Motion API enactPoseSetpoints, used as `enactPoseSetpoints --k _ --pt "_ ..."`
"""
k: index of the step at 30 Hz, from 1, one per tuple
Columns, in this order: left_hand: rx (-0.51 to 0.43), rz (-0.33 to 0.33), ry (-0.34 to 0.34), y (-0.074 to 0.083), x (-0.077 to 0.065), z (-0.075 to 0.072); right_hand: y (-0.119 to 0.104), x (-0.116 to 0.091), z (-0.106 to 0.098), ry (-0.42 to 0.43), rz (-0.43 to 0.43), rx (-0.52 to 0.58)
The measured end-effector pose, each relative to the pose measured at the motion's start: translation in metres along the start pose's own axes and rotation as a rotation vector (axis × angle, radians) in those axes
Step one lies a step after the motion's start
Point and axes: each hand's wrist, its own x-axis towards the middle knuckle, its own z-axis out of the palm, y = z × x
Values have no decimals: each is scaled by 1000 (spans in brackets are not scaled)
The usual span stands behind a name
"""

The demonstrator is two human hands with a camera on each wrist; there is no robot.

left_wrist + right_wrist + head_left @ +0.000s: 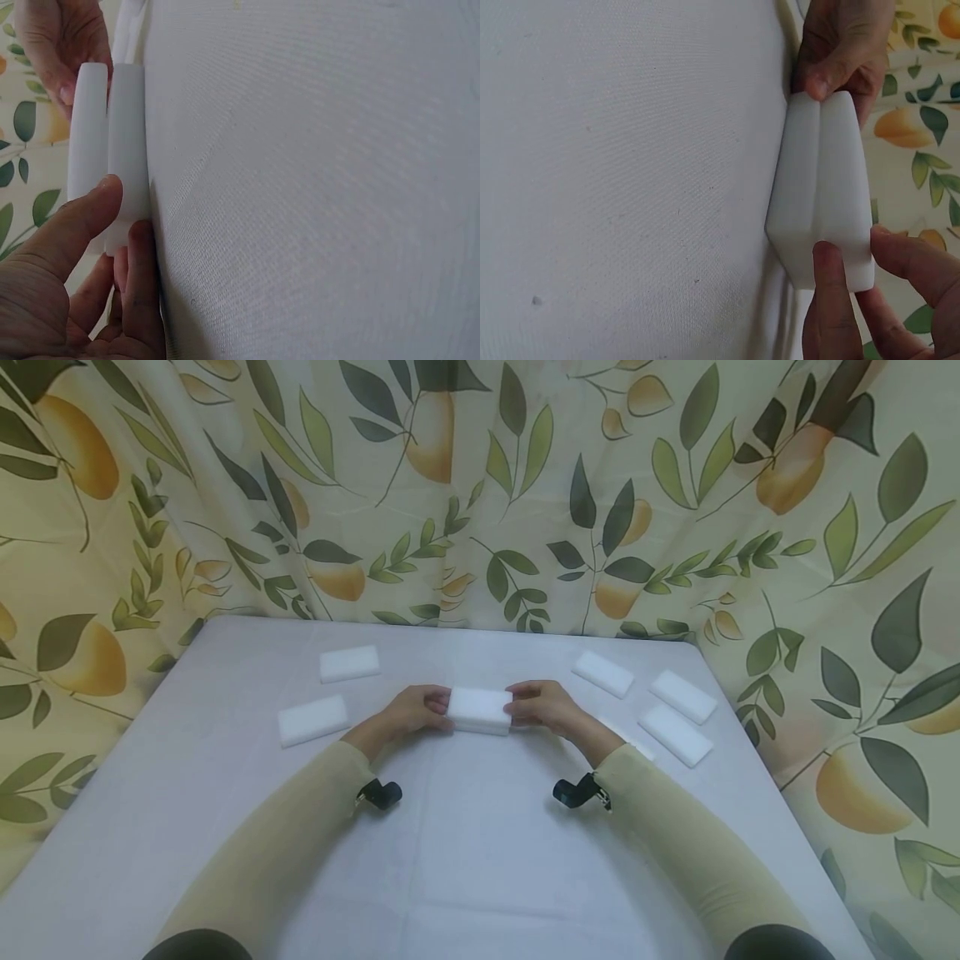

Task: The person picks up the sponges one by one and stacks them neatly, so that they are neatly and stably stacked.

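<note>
Two white sponge blocks lie stacked flat at the middle of the table, the upper sponge (480,703) on the lower sponge (127,142). My left hand (408,712) holds the left end of the stack, its thumb on the near side and other fingers at the end. At the opposite end, my right hand (546,706) grips with its fingertips touching the end and the top. In the left wrist view, a thin gap shows between the sponges near the right hand. Their far side is hidden in the head view.
Left of the stack lie two more white sponges (349,664) (313,720). Several others lie on the right, including one sponge (603,674) at the back and one (675,735) nearer; another is partly behind the right wrist. A patterned curtain (480,593) borders the white-covered table (480,843).
</note>
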Motion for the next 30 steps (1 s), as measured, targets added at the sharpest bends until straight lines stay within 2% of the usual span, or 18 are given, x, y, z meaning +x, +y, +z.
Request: enactPoseSetpoints --k 11,30 --pt "4 -16 -1 3 -3 0 2 2 3 16 -3 -21" --pt "35 5 2 2 -2 1 1 3 4 30 7 -61"
